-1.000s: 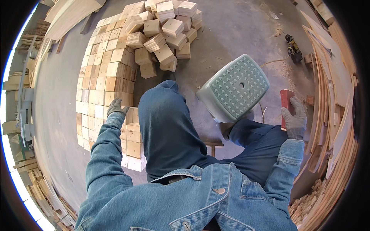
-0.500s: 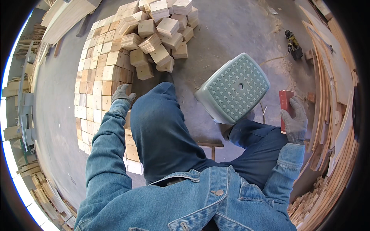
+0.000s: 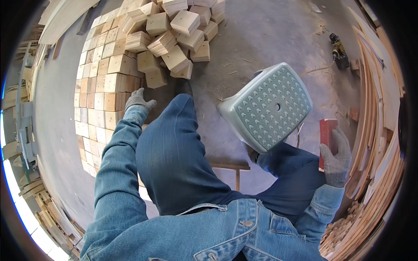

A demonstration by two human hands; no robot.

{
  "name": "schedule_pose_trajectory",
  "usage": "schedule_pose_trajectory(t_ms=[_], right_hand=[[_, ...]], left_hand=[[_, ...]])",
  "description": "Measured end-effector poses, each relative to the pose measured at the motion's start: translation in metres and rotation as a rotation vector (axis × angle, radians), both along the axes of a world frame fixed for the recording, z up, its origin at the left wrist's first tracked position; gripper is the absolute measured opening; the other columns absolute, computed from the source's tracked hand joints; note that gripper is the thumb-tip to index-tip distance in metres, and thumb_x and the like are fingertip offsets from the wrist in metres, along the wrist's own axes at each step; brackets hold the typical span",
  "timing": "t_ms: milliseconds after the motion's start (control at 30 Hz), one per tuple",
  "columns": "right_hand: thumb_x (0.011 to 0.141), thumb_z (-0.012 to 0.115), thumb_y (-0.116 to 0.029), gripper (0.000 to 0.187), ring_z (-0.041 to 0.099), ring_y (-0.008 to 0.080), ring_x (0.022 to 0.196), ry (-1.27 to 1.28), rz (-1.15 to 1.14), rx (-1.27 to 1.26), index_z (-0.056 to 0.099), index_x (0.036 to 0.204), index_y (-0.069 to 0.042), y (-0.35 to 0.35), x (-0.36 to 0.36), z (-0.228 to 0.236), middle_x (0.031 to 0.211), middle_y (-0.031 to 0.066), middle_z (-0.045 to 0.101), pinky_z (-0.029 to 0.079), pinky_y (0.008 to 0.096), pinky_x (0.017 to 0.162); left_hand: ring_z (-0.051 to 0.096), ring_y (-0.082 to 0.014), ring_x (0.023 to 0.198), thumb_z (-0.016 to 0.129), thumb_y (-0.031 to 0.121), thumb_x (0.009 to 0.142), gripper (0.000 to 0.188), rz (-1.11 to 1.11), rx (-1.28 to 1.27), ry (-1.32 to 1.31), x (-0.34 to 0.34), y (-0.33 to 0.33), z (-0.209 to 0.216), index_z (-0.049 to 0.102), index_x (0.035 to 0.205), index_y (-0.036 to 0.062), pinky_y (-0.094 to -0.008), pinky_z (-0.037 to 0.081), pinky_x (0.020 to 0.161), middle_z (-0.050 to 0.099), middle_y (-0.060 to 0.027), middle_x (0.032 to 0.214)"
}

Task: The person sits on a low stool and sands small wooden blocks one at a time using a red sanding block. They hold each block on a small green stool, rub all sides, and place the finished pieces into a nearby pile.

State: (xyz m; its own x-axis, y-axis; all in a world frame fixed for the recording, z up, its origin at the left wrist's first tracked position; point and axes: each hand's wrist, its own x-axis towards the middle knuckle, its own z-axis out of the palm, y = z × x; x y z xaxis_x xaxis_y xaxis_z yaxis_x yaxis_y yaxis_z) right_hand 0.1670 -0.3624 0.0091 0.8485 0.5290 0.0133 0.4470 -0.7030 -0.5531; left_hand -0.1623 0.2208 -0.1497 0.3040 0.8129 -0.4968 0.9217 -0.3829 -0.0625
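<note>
My right hand (image 3: pixel 336 157), in a grey knit glove, grips a long red rectangular block (image 3: pixel 327 135) beside my right knee. The thumb lies across its face and the fingers are round its far side; I cannot make out exactly what kind of thing it is. My left hand (image 3: pixel 139 101), gloved too, has its fingers apart and nothing in them. It is at the right edge of a neat stack of pale wooden blocks (image 3: pixel 99 101); whether the fingertips touch the wood is unclear. A loose heap of similar blocks (image 3: pixel 175 58) lies just beyond.
An upturned-looking grey-green plastic stool (image 3: pixel 272 104) with a dotted top stands ahead of my right leg. Farther right, a yellow and black power drill (image 3: pixel 339 53) lies on the floor by sawdust. Long boards (image 3: pixel 370 122) are piled along the right side.
The view has shifted slightly, so the stool and drill appear farther right. My right hand with the red block sits a little lower in the picture. My left hand stays by the stack, fingers apart.
</note>
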Motion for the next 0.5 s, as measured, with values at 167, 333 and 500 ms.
schedule_pose_trajectory(t_ms=[167,333,500], right_hand=[[0.085,0.082,-0.003,0.064,0.056,0.0326,0.143,0.07,0.013,-0.006,0.062,0.146,-0.004,0.011,0.007,-0.005,0.156,0.0183,0.056,0.05,0.0436,0.117],[0.084,0.084,-0.007,0.065,0.055,0.0332,0.143,0.074,0.024,-0.123,0.062,0.146,-0.003,0.037,0.015,-0.007,0.157,0.019,0.056,0.049,0.0437,0.118],[0.084,0.084,-0.008,0.066,0.055,0.0329,0.143,0.136,0.042,-0.145,0.062,0.145,-0.002,0.055,0.02,-0.016,0.156,0.0201,0.055,0.047,0.0437,0.119]], left_hand=[[0.047,-0.0346,0.151,0.085,0.057,0.081,0.107,0.108,0.007,-0.011,0.012,0.034,-0.044,0.037,0.165,0.0105,-0.0458,0.041,0.125,0.045,-0.0172,0.165],[0.049,-0.0358,0.15,0.086,0.062,0.076,0.111,0.232,-0.062,0.002,0.015,0.076,-0.115,0.041,0.163,0.0106,-0.0465,0.044,0.122,0.048,-0.0187,0.164],[0.059,-0.0375,0.141,0.08,0.071,0.074,0.095,0.354,-0.139,-0.029,0.035,0.081,-0.125,0.061,0.15,0.0172,-0.0485,0.051,0.113,0.059,-0.0213,0.154]])
